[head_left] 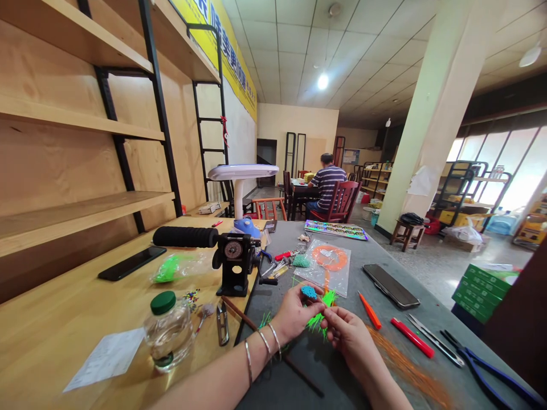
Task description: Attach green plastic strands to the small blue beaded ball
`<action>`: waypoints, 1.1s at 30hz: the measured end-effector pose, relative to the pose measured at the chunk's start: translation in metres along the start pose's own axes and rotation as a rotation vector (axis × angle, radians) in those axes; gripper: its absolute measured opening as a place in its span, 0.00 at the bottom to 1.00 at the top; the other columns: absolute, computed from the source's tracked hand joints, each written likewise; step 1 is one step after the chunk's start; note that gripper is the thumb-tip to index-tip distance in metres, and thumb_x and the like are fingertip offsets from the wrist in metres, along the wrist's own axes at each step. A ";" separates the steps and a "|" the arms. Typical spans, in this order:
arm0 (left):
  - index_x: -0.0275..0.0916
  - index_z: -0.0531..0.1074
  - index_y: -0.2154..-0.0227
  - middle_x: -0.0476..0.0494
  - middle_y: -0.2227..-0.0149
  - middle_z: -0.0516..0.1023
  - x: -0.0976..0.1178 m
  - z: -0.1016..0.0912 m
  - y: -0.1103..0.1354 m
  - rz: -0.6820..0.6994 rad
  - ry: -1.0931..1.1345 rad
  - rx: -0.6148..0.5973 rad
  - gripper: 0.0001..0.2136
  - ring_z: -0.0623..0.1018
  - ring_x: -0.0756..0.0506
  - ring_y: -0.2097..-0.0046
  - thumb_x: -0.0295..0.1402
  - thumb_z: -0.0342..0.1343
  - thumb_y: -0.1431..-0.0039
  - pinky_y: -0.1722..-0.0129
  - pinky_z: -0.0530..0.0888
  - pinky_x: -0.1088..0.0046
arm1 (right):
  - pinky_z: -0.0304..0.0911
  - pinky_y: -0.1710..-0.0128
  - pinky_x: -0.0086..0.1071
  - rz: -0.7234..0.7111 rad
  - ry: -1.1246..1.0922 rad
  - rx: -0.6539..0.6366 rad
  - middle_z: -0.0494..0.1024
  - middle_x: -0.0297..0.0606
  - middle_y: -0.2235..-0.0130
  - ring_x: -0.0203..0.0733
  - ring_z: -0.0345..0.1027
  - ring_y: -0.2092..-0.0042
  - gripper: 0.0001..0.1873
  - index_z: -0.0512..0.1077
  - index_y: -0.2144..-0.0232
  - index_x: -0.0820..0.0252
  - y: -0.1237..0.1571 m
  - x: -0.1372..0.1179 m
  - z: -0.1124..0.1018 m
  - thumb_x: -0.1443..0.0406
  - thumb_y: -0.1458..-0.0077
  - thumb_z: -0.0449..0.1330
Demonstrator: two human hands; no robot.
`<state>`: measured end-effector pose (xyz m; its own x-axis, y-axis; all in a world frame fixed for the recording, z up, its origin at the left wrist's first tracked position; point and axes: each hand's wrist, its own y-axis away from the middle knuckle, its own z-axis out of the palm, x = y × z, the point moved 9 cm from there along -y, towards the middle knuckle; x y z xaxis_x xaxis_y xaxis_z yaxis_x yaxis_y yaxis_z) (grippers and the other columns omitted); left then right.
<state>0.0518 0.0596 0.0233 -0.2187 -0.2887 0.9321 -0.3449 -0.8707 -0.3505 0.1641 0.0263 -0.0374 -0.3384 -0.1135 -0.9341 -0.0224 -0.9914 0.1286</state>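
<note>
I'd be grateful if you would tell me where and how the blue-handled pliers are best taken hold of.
I'd probably grip the pliers by their blue handles, the right hand coming from above and the right: the handles spread toward the picture's lower right corner, while the dark jaws point forward and left, away from the person.

Strands (329,298) sit between the left hand (294,312) and the right hand (348,331), before a plastic bag (342,273). Rightward, 1 phone (391,285) lies behind pliers (482,364). Leftward, a jar (171,336) stands between a paper slip (105,359) and snips (223,324), with a second phone (132,263) behind.
</note>
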 end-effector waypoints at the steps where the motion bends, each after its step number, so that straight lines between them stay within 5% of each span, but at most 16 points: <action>1: 0.35 0.72 0.66 0.46 0.72 0.76 -0.001 0.000 0.000 -0.005 0.000 0.001 0.13 0.74 0.48 0.69 0.32 0.65 0.56 0.65 0.71 0.71 | 0.51 0.84 0.19 0.003 -0.008 -0.004 0.75 0.32 0.79 0.25 0.60 0.82 0.22 0.72 0.76 0.63 0.001 0.000 0.001 0.54 0.67 0.73; 23: 0.34 0.70 0.66 0.53 0.77 0.74 -0.022 -0.003 0.002 -0.220 0.157 0.055 0.24 0.69 0.54 0.79 0.40 0.70 0.66 0.77 0.66 0.77 | 0.51 0.83 0.19 -0.011 0.037 0.006 0.76 0.32 0.78 0.27 0.63 0.81 0.18 0.68 0.75 0.62 0.006 -0.003 0.005 0.57 0.62 0.70; 33: 0.34 0.70 0.67 0.53 0.78 0.73 -0.016 -0.005 0.000 -0.188 0.156 0.077 0.24 0.68 0.54 0.80 0.41 0.70 0.67 0.78 0.65 0.77 | 0.53 0.83 0.19 0.028 0.048 -0.033 0.78 0.37 0.75 0.29 0.66 0.79 0.17 0.73 0.71 0.64 0.009 -0.003 0.008 0.55 0.57 0.66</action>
<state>0.0505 0.0663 0.0074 -0.2977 -0.0589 0.9528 -0.3239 -0.9327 -0.1589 0.1571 0.0182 -0.0309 -0.2925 -0.1433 -0.9455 0.0178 -0.9893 0.1445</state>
